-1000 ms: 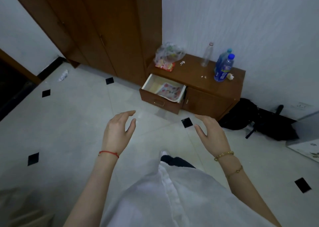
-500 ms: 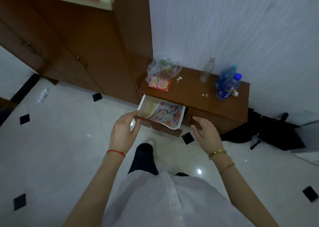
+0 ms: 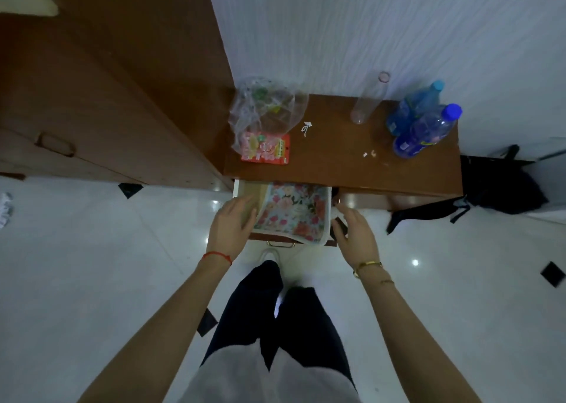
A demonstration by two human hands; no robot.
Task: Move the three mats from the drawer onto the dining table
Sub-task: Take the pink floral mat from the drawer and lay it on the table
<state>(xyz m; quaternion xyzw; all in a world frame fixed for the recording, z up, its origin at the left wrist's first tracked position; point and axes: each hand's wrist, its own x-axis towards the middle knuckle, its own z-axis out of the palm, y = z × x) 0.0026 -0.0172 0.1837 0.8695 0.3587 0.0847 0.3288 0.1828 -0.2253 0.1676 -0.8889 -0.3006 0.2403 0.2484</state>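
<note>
Right now the floral mat (image 3: 294, 211) lies in the open drawer (image 3: 245, 189) of the low cabinet (image 3: 343, 160), its near edge draped over the drawer front. Only one printed surface shows; whether two more mats lie under it I cannot tell. The left hand (image 3: 232, 226) hovers at the mat's left edge and the right hand (image 3: 355, 234) at its right, both with relaxed fingers, holding nothing. A lift by the top layer alone would probably leave mats behind. On the cabinet top, farther back, stand a plastic bag (image 3: 265, 108), a snack packet (image 3: 266, 148) and blue bottles (image 3: 424, 126); a floppy mat swung upward could brush them.
</note>
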